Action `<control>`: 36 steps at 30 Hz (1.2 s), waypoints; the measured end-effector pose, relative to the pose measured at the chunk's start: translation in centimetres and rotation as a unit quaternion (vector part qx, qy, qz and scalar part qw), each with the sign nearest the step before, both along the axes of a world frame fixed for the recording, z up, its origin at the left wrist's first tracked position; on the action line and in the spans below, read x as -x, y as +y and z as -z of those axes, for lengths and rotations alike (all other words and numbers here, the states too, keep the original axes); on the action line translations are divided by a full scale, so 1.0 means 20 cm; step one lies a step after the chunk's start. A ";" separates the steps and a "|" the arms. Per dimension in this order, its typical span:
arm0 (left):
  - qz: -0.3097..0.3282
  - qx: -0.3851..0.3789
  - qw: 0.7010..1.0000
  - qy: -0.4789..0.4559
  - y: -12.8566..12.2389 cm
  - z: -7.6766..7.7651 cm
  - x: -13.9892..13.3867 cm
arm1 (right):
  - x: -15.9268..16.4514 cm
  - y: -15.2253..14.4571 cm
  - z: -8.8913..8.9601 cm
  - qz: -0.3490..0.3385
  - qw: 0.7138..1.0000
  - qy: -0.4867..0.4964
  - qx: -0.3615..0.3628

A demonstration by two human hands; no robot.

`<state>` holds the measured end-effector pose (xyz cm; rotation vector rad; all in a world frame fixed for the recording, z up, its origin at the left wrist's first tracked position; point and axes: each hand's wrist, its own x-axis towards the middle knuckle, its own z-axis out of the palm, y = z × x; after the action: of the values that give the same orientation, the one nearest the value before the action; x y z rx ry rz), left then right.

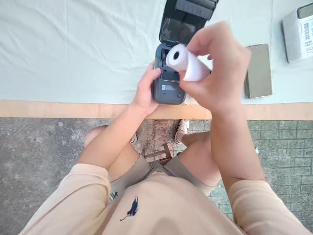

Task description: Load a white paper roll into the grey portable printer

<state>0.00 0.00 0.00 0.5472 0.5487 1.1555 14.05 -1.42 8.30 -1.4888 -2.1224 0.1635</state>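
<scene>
A dark grey receipt printer (168,93) stands near the table's front edge with its lid (179,27) raised at the back. My left hand (146,89) grips the printer's left side, the thumb resting on its top edge. In my right hand (221,70) is a roll of white paper (198,68), pinched between thumb and fingers. The roll is tilted above the open paper bay, its hollow core facing left and a loose flap of paper hanging by my thumb. Part of the bay is hidden behind the roll and my right hand.
A pale cloth (73,55) covers the table, with its wooden front edge (61,109) bare. To the right lies a flat dark phone-like slab (259,71). Farther right is a grey-white box (293,39) with a printed label. My legs are below the table.
</scene>
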 end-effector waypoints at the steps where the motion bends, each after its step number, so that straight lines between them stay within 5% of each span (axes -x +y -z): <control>1: 0.000 0.000 1.000 0.010 -0.01 0.00 0.00 | 0.00 0.01 0.01 0.009 1.000 -0.026 0.012; 9: 0.019 0.013 0.999 0.037 -0.03 -0.01 0.01 | -0.02 0.06 0.07 0.038 0.995 -0.068 0.059; 20: 0.018 0.027 0.999 0.017 -0.01 -0.02 0.04 | 0.00 0.00 0.08 -0.097 0.992 -0.076 -0.008; 24: 0.028 0.013 0.999 0.029 -0.01 -0.01 0.05 | -0.04 0.00 0.08 -0.112 0.992 0.036 -0.040; 29: 0.072 -0.025 0.995 0.061 -0.03 -0.01 0.06 | -0.10 0.03 0.11 0.020 0.969 0.201 -0.146; 36: 0.100 -0.047 0.989 0.095 -0.03 0.01 0.07 | -0.12 0.06 0.10 -0.047 0.961 0.260 -0.085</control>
<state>-1.35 -0.55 -0.19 0.7824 0.5898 0.9467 16.53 -0.20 6.34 -1.0969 -1.7290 0.3550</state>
